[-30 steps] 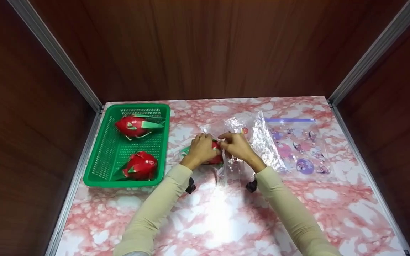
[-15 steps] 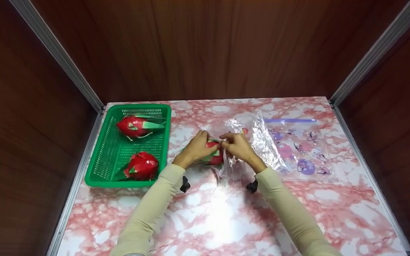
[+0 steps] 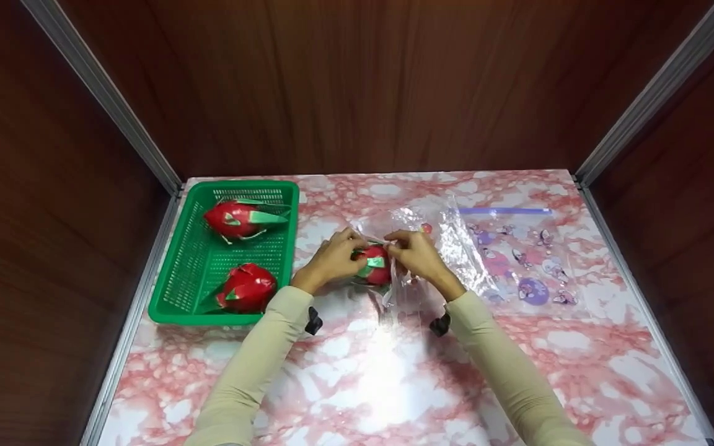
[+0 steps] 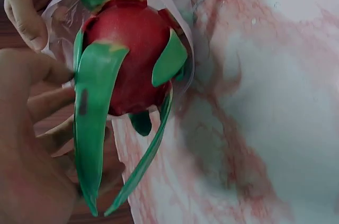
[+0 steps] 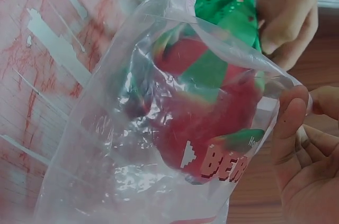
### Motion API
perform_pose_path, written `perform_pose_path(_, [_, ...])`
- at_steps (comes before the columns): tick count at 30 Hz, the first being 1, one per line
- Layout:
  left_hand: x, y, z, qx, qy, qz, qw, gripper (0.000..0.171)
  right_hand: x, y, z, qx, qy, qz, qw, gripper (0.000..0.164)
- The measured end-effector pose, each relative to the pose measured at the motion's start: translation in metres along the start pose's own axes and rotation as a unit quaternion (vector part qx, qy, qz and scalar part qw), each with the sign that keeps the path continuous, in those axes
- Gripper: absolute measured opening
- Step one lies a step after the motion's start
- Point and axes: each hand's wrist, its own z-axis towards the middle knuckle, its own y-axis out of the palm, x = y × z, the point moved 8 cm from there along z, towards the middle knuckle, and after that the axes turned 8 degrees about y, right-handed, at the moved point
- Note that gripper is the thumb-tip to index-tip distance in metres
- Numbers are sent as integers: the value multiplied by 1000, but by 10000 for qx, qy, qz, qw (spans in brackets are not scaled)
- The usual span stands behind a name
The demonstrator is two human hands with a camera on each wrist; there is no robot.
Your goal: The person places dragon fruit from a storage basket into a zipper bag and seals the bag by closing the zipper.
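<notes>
A red dragon fruit [image 3: 377,265] with long green leaves lies partly inside a clear plastic bag [image 5: 132,166], its leafy end sticking out of the mouth in the left wrist view. My left hand [image 3: 334,259] holds this fruit by its leafy end, the thumb at a leaf [image 4: 95,118] and curled fingers behind it. With thumb and fingertips my right hand [image 3: 418,254] pinches the rim of the bag's mouth. Red lettering on the bag shows in the right wrist view, partly cut off.
On the left stands a green basket [image 3: 154,303] holding two more dragon fruits [image 3: 236,220]. A flat printed zip bag [image 3: 533,290] with a purple strip lies to the right. Wooden panels [image 3: 357,87] enclose the marbled tabletop [image 3: 518,384] at the back and sides.
My left hand has slid left along the dragon fruit, so more of the red skin shows. My right hand has stayed at the bag's rim.
</notes>
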Motion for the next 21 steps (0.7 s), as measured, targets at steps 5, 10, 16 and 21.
perform_pose_path(5, [-1, 4, -6, -654, -249, 207, 9973, 66, 0, -2, -1, 63, 42, -97, 9999, 34])
perform_pose_path(10, [-1, 7, -12, -959, -235, 541, 9936, 89, 1, -3, 0, 120, 43, -212, 9997, 34])
perform_pose_path(16, [-5, 13, -16, -1053, -169, 1053, 9887, 109, 2, -4, 1, 156, 8, -257, 9995, 36])
perform_pose_path(21, [-5, 12, -14, -726, -50, 1277, 9891, 95, 2, -4, 1, 93, -32, -187, 9998, 37])
